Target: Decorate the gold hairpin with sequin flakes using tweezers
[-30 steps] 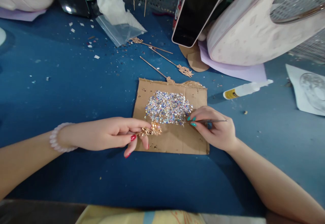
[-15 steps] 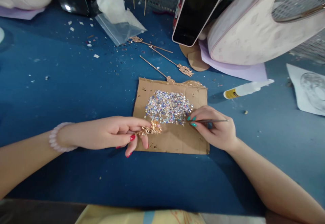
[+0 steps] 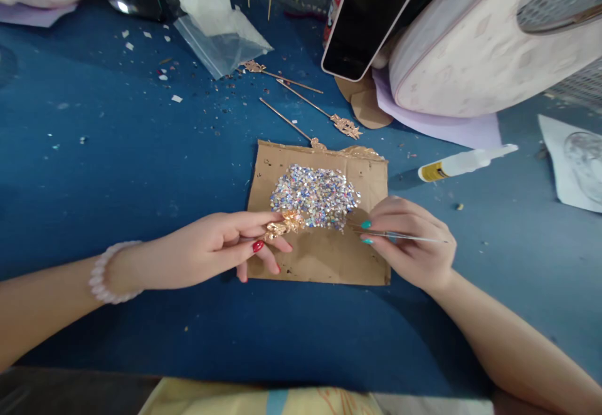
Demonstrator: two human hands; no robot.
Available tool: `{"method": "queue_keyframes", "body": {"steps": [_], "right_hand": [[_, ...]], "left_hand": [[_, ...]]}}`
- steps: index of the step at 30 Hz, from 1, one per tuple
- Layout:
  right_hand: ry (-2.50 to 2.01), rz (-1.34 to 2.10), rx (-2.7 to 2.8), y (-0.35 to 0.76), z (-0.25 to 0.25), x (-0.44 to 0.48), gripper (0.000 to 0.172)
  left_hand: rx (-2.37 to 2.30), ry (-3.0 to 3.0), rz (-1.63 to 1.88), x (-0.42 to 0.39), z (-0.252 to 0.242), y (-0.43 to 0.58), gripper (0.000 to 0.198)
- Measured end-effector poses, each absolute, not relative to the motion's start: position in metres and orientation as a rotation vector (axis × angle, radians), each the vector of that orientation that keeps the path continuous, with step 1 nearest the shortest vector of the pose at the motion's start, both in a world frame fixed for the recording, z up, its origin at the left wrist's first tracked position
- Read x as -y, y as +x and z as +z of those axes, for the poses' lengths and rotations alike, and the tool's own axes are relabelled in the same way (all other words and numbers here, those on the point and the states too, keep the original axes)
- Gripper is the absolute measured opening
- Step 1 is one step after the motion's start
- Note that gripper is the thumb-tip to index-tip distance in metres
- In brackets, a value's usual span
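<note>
My left hand had a gold ornament pinched between thumb and forefinger, so that the ornament lay right at my fingertips, its head pointing toward my right side. It sat over the cardboard, beside the lower left edge of a heap of glittering chips. My right hand gripped thin metal tweezers, their tips reaching left toward the heap's lower right edge; whether they held a chip I could not tell. The ornament was a short way left of those tips, apart from them. Beneath the cardboard spread the blue worktop.
</note>
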State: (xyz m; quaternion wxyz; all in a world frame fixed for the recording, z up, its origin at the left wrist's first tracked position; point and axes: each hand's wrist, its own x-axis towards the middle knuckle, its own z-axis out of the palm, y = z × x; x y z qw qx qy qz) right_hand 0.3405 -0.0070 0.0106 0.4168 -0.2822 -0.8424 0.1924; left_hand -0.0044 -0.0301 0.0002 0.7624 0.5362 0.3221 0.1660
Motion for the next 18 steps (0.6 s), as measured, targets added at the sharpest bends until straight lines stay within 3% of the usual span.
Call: {"method": "queue_keyframes", "body": {"steps": [7, 12, 18], "right_hand": [[-0.744, 0.787, 2.073, 0.311, 0.023, 0.035, 0.013], [-0.650, 0.740, 2.149, 0.291, 0.025, 0.032, 0.003], [-0.660, 0.600, 2.226, 0.284, 0.020, 0.027, 0.005]], "left_hand": [[-0.858, 1.295, 0.414, 0.043, 0.007, 0.008, 0.048], [-0.905, 1.405, 0.430, 0.046, 0.007, 0.008, 0.051], [-0.984, 1.551, 0.418, 0.049, 0.011, 0.009, 0.050]]}}
